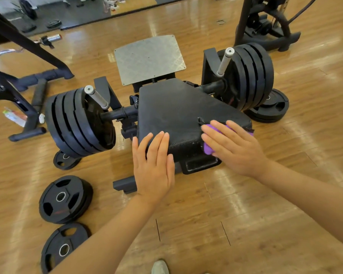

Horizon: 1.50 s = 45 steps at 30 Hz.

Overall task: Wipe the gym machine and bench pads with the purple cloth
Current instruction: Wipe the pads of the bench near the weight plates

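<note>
A black wedge-shaped pad (pixel 178 109) of a low gym machine fills the middle of the head view. My right hand (pixel 234 147) lies flat with straight fingers on the purple cloth (pixel 208 149), pressing it against the pad's near right edge. Most of the cloth is hidden under that hand; purple shows at the fingers and far side. My left hand (pixel 153 167) rests flat on the pad's near left corner, fingers straight and together.
Stacked black weight plates (pixel 79 123) load the left side, and another weight stack (pixel 251 76) loads the right. A metal footplate (pixel 149 59) stands behind the pad. Loose plates (pixel 64 198) lie on the wooden floor at left. Other machine frames stand at far left and back right.
</note>
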Available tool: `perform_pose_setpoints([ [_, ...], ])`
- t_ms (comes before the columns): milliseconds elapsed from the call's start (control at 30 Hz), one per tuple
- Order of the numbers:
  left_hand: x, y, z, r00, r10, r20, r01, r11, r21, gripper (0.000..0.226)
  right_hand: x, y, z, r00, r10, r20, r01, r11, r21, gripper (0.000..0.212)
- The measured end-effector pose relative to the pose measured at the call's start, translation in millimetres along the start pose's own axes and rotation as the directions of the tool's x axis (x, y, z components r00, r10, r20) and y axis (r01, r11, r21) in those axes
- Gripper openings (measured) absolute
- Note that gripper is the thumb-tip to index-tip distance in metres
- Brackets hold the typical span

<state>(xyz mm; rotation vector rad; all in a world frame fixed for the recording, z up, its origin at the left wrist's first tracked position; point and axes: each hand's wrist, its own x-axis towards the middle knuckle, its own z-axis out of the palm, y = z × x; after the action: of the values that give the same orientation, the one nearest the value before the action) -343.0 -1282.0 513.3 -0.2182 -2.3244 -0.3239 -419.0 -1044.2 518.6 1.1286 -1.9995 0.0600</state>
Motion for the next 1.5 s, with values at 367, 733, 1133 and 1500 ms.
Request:
perform_pose_setpoints([
  [367,-3.8,-3.2,-2.1,1.000,-0.001,0.025,0.003,0.998,-0.067,0.043,-9.6,41.7,-13.4,0.969,-0.198,0.151,0.199,0.980,0.005,0.053],
  [733,-5.3,-1.5,4.8,0.999,-0.034,-0.033,0.031,0.995,-0.094,0.041,46.5,-31.7,3.9,0.990,-0.113,0.085,0.103,0.988,0.114,0.056],
  [1133,-5.0,-6.9,0.9,0.999,0.032,0.022,-0.030,0.997,-0.065,0.043,-20.3,21.4,-12.5,0.989,-0.111,0.101,0.104,0.991,0.079,0.054],
  [1500,-3.8,-5.4,-8.2,0.992,0.027,0.127,-0.026,1.000,-0.009,0.046,-10.8,12.2,-26.5,0.988,-0.035,0.149,0.017,0.993,0.118,0.056],
])
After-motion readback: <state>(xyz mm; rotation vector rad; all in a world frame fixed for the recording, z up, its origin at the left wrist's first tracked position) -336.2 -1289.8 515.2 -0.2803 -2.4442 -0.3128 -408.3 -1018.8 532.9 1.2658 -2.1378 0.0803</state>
